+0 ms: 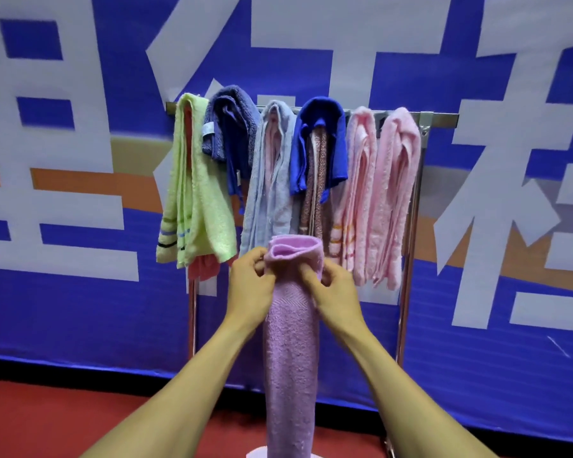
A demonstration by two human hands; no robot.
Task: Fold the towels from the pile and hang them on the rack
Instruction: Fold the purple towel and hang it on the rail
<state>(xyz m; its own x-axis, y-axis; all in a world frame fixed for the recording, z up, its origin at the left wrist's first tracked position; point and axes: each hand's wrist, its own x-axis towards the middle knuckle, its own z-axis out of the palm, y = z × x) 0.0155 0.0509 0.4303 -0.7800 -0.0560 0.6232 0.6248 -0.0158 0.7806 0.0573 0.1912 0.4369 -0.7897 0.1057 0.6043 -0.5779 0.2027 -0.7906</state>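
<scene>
The left hand pinches the near left corner of the lilac towel at its top fold, fingers curled tight onto the cloth, and the right hand does the same on the opposite side, thumb and fingertips closed over the folded edge. Between them the towel hangs straight down as a long narrow strip, folded lengthwise, held in the air just in front of the rack and below its bar. It looks like light, soft terry: limp, with no stiffness of its own, likely to sag or unfold if only one layer is caught, yet rough enough not to slip. The safest hold is probably where the hands are now, across all layers at the top fold, so the middle can be draped over the bar. From left to right the rack already carries a lime towel, a dark blue towel, a pale blue towel, a royal blue towel over a patterned one, and two pink towels; free bar seems scarce. Behind stands a blue banner with large white characters, and below lies a red floor. The pile is out of view.
</scene>
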